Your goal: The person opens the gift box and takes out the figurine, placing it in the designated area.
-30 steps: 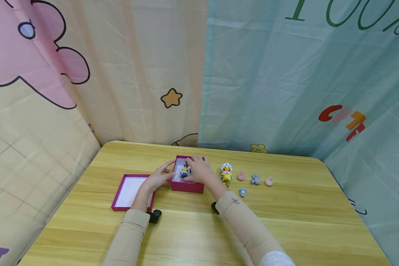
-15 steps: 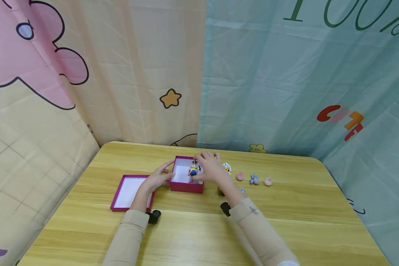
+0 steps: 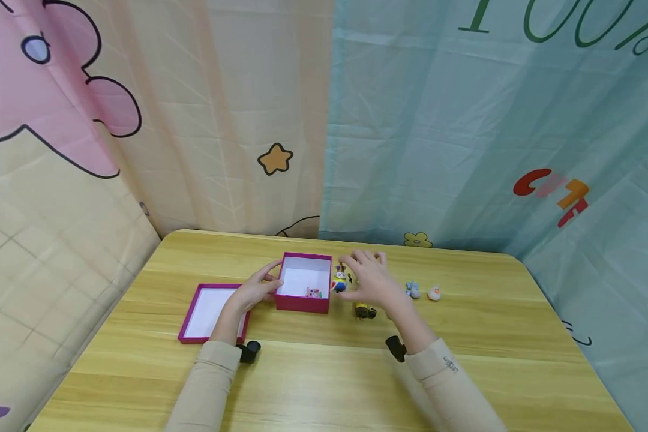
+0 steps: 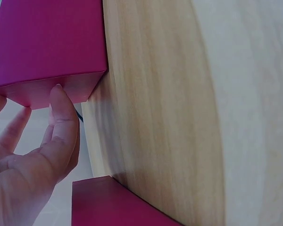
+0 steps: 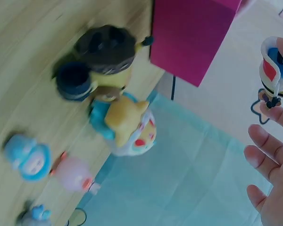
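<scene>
My right hand pinches a small toy figure between thumb and fingertips, just right of the magenta box. This figure is yellow and blue, with a red-and-white cape-like part in the right wrist view. Its top is hidden there by my thumb. Several other fingers of that hand are spread apart. My left hand touches the box's left wall with its fingertips, the fingers fairly straight in the left wrist view. Inside the white-lined box lies a small pink toy, near the front right corner.
The magenta lid lies inside up, left of the box. Right of the box stand a dark-and-yellow figure, a hooded yellow figure, a pink toy, a light-blue figure, a grey-blue toy and a whitish toy.
My right hand has lifted the yellow-and-blue figure out of the box and carried it right, past the box's right wall. The left hand has stayed at the box's left side.
</scene>
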`<state>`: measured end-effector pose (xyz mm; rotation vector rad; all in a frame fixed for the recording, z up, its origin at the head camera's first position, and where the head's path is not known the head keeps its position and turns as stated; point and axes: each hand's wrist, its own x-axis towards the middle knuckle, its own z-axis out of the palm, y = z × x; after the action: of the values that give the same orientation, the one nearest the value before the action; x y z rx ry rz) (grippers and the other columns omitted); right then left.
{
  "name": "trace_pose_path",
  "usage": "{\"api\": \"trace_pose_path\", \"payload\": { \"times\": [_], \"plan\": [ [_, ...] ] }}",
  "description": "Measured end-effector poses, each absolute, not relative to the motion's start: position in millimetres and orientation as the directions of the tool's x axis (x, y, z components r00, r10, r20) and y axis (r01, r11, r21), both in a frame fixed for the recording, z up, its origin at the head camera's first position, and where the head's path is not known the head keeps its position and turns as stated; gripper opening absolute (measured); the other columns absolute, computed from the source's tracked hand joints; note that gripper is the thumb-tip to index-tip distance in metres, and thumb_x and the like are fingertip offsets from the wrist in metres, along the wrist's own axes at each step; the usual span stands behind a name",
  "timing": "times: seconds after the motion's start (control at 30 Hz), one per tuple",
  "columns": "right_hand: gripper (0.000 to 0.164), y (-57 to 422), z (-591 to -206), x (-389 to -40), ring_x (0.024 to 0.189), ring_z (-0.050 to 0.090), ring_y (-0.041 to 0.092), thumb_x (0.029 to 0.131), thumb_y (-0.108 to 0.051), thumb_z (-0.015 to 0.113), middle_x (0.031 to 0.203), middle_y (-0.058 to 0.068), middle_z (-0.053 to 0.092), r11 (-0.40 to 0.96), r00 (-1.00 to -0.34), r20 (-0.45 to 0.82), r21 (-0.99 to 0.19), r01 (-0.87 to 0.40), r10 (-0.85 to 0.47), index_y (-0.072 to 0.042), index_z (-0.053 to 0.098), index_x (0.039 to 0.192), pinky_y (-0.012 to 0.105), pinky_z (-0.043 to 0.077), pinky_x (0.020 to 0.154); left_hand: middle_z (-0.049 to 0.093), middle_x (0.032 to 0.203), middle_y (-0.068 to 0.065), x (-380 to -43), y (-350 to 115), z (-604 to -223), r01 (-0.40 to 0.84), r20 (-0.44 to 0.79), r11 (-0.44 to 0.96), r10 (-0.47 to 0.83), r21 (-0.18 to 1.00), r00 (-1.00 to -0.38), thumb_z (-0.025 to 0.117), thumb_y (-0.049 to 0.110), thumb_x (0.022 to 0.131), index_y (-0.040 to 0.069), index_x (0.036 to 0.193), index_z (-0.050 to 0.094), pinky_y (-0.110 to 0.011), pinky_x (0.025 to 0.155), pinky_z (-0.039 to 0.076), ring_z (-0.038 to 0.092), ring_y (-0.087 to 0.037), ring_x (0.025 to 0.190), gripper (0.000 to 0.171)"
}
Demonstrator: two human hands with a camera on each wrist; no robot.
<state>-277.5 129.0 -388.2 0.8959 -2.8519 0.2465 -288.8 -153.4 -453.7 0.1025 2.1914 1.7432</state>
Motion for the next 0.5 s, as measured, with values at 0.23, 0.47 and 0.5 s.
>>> {"api": "trace_pose_path", "payload": {
  "times": [0.23,0.47,0.5],
  "plan": [
    [0.068,160,-394,-267,0.106,0.045,0.026,0.069,-0.048,0.073,0.114,0.005,0.049,0.832,-0.829,0.205,-0.097,-0.546,-0.521,-0.016,0.050,0.125,0.055,0.025,0.095,0.038,0.111,-0.020,-289,-154,-455,-0.146,-0.208,0.234,0.271,0.961,-0.940,0.048,0.008,0.094,0.010,0.145,0.023,-0.036,0.084,0.049,0.053,-0.024,0.091,0.056],
    [0.069,193,-405,-260,0.103,0.046,0.028,0.069,-0.048,0.073,0.109,0.006,0.050,0.862,-0.858,0.210,-0.099,-0.496,-0.469,-0.015,0.051,0.125,0.057,0.026,0.091,0.038,0.112,-0.021,-289,-154,-455,-0.151,-0.212,0.230,0.269,0.961,-0.939,0.047,0.007,0.094,0.010,0.145,0.023,-0.034,0.082,0.050,0.054,-0.025,0.091,0.056],
    [0.068,197,-407,-260,0.103,0.046,0.028,0.068,-0.047,0.074,0.108,0.006,0.050,0.867,-0.862,0.212,-0.100,-0.488,-0.460,-0.015,0.051,0.124,0.057,0.026,0.091,0.038,0.113,-0.021,-289,-154,-455,-0.150,-0.212,0.232,0.271,0.961,-0.939,0.047,0.007,0.094,0.010,0.145,0.023,-0.035,0.083,0.049,0.054,-0.025,0.091,0.056]
  ]
}}
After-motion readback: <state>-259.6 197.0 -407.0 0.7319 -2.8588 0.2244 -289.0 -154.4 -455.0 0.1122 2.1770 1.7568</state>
